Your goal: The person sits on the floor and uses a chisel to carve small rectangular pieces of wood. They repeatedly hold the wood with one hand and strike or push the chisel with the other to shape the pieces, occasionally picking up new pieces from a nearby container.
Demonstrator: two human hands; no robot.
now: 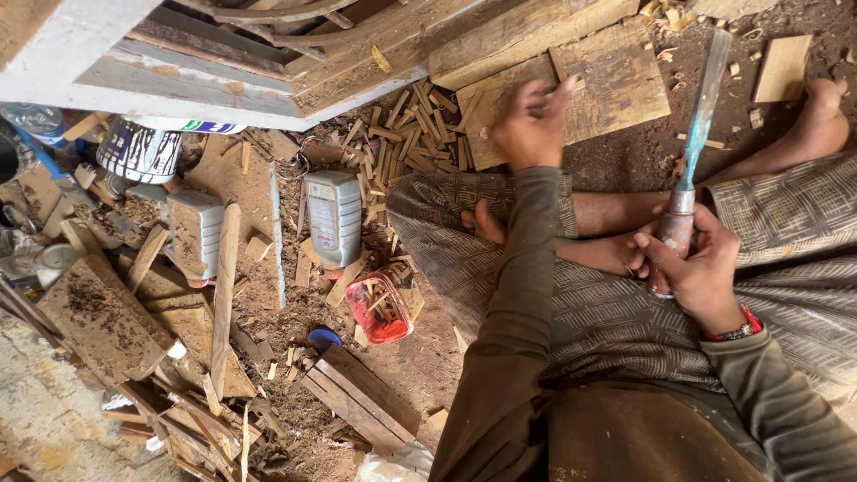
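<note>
Two bare hands showed in the head view, w/ the person sitting cross-legged on a sawdust floor. Right hand (694,268) was wrapped tight round the wooden handle of a chisel (694,134), blade pointing to the far side, tip up near the top edge; handle end sat just above the lap. That wrist had a red-and-dark band. Left hand (533,120) was stretched out far, over a flat wooden board (616,85); it was motion-blurred, so can't tell if the fingers were curled or spread, or if they touched the board. Both sleeves olive-grey, legs under a patterned grey wrap, a bare foot (821,120) out at far right, another tucked between the knees.

Left of the board lay a heap of small cut wood sticks (406,134). Nearer, a grey plastic bottle (333,219) lay on its side, and a 2nd grey container (196,232) sat further left. A red plastic tub (379,308) holding a few sticks was just beside the left knee, w/ a blue cap (324,337) close by. A paint-streaked can (138,150) stood at far left under a white-painted beam (134,76). Planks, offcuts & shavings were scattered all over the near-left.
</note>
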